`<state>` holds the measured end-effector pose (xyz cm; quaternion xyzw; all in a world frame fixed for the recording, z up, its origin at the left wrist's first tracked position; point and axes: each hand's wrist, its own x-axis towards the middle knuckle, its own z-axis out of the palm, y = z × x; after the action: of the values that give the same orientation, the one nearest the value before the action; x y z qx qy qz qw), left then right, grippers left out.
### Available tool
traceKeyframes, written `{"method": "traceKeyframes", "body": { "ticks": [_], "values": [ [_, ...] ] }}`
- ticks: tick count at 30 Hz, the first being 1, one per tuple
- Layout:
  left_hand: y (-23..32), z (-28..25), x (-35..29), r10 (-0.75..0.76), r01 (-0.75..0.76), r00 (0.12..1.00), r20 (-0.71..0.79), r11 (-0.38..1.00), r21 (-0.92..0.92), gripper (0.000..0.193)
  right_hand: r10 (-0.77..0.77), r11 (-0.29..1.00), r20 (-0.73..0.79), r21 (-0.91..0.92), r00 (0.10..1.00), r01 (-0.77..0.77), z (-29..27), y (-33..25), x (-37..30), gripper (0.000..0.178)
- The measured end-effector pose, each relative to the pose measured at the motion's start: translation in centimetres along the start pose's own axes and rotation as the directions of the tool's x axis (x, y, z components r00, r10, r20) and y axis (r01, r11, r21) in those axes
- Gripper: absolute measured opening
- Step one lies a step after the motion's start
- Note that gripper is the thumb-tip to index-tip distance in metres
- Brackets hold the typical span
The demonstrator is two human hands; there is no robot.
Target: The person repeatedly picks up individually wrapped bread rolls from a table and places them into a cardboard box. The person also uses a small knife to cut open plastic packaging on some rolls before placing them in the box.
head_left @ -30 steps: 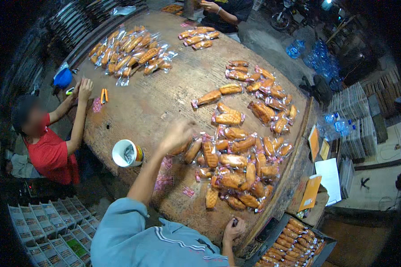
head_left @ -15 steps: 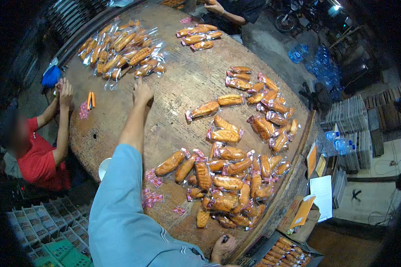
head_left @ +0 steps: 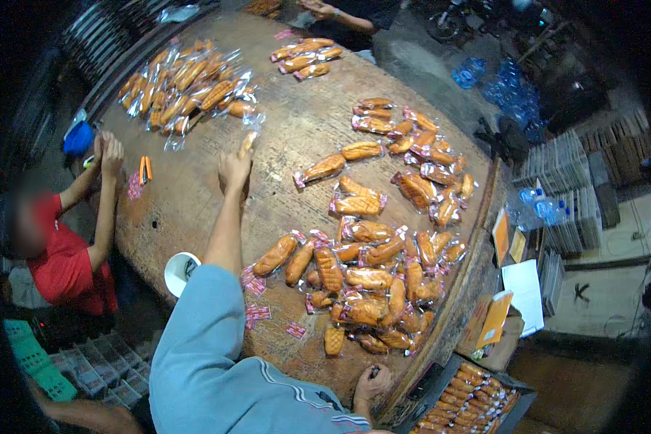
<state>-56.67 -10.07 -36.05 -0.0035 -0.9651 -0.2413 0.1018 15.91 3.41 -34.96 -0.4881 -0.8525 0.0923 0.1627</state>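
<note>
My left hand [head_left: 234,171], its arm stretched far across the wooden table [head_left: 282,137], is closed on one bread roll in a clear bag [head_left: 247,145]. That roll lies just off the near edge of a heap of bagged rolls [head_left: 188,83] whose clear wrappers stick out loosely. Down by the table's near right edge, my right hand [head_left: 372,382] is curled around a small dark object, mostly covered by the fingers. Beyond it lies a pile of bagged rolls [head_left: 369,278] with pink-and-white labels at their ends. Loose pink labels [head_left: 257,312] are scattered beside that pile.
A white cup [head_left: 183,273] stands by my left sleeve. An orange stapler-like tool [head_left: 145,170] lies near a co-worker in a red shirt [head_left: 76,257]; another person's hand [head_left: 318,9] shows at the far edge. A box of packed rolls [head_left: 463,398] sits at lower right.
My left hand has drawn back slightly from the heap, bringing one bagged roll with it. The view has shifted, showing more of the white cup. My right hand stays closed near the edge.
</note>
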Motion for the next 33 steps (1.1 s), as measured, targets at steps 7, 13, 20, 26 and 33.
{"method": "traceKeyframes", "body": {
  "ticks": [7,13,20,26,33],
  "values": [
    [4.1,-5.5,-10.7,0.136,0.220,0.946,0.295,0.397,-0.891,0.060,-0.063,0.995,-0.078,0.068,0.995,0.068,0.0,-0.4,0.3,0.019],
    [7.3,-14.8,-26.5,0.409,0.586,0.573,0.710,0.402,-0.704,0.057,-0.109,0.986,-0.055,0.121,0.993,0.115,-0.7,-0.3,-0.6,0.028],
    [3.5,-15.5,-35.7,0.403,0.349,0.611,0.681,0.635,-0.689,0.051,-0.168,0.915,-0.150,0.344,0.974,0.211,0.3,0.4,-0.9,0.043],
    [-0.1,-13.6,-37.6,0.238,0.442,0.652,0.720,0.652,-0.616,0.041,-0.194,0.844,-0.118,0.486,0.974,0.228,-1.2,1.7,0.2,0.056],
    [-5.9,-9.0,-35.5,0.508,-0.526,0.828,0.238,0.850,0.013,0.072,-0.311,0.692,-0.125,0.650,0.942,0.315,-11.3,3.3,1.2,0.031]
  ]
}}
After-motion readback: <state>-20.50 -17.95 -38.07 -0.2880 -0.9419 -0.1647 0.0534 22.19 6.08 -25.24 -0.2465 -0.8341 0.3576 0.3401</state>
